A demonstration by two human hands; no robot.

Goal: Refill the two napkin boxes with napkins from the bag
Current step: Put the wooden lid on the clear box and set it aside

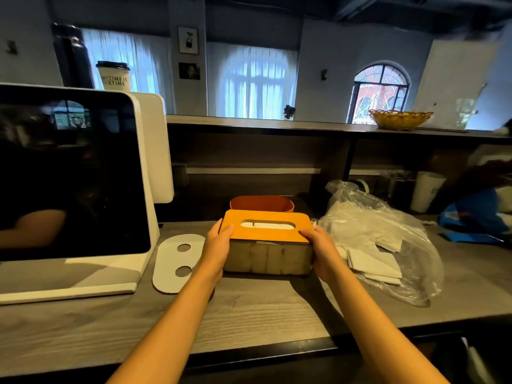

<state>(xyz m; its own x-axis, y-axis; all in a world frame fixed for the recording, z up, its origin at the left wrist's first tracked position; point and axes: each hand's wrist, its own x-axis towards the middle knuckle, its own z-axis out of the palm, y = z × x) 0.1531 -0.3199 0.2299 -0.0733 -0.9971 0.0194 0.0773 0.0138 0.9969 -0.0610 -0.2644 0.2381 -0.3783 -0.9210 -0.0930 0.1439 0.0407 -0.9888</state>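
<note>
Both my hands are on the near napkin box (267,257): left hand (217,250) wraps its left end, right hand (321,252) its right end, thumbs on the orange slotted lid (266,225). The box sits on the desk (249,306); white napkins show through the slot.

Risks as I judge them:
- The lid looks not fully seated, its front edge overhanging. Uneven thumb pressure could cock it or pinch napkins at the rim.
- The second box, an orange tub (261,203), stands just behind, lidless. Shoving the near box back would knock it.
- The clear plastic bag (379,234) is just right of my right hand, with loose napkins (374,263) inside. An elbow swing could drag it off the desk.
- A white two-hole panel (177,261) lies left, beside the POS terminal (74,173).

Readable text: only the paper cup (113,76) atop the terminal, partly "…YTIME IS …ETIME". No brand anywhere else.
</note>
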